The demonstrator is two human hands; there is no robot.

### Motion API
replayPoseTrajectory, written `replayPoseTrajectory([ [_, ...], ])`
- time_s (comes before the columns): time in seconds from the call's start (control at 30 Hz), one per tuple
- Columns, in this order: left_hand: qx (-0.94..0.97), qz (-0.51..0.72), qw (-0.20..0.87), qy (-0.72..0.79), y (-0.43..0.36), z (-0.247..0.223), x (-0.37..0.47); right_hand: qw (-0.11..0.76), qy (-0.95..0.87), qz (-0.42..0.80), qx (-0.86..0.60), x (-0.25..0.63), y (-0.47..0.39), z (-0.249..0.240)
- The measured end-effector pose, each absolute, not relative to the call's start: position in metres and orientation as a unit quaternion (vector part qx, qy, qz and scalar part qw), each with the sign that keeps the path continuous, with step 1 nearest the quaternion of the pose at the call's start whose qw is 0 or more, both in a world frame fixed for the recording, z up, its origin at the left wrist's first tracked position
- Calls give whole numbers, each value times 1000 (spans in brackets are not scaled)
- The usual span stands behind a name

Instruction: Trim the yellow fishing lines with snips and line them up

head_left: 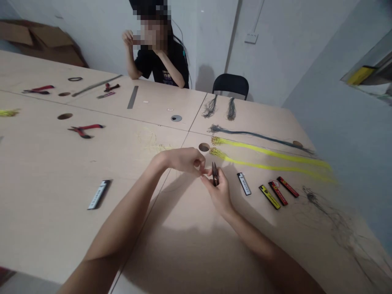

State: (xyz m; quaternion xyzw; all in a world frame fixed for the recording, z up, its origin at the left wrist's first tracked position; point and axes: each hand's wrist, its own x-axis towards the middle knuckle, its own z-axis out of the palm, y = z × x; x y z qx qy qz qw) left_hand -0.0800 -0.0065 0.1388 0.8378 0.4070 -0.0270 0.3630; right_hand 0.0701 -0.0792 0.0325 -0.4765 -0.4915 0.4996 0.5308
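My left hand [186,160] is bent at the wrist over the middle of the table, its fingers pinched together near my right fingertips. What lies between them is too small to make out. My right hand [219,190] holds small dark snips [215,173], their blades pointing up and away from me. Its thumb and a finger reach towards my left fingertips. Just beyond the hands is a round hole [204,147] in the table, with the looped ends of two yellow strand bundles [260,151] to its right. A white-and-black tag [243,183] lies right of my right hand.
Yellow and red tags [278,192] and tangled dark thread [330,216] lie at the right. Dark strands [254,133] stretch behind the yellow ones. Red-handled pliers [85,130] and another tag [99,194] are at the left. A person [162,61] sits across the table [45,163].
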Motion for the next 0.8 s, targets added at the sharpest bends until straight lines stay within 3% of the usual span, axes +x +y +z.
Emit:
replayPoseTrajectory([
  [0.5,848,58,356,388,-17,154,-75,539,-600,400,-436,97,-76,65],
  [0.8,848,88,355,383,-16,152,-75,517,-593,431,-442,103,-71,68],
])
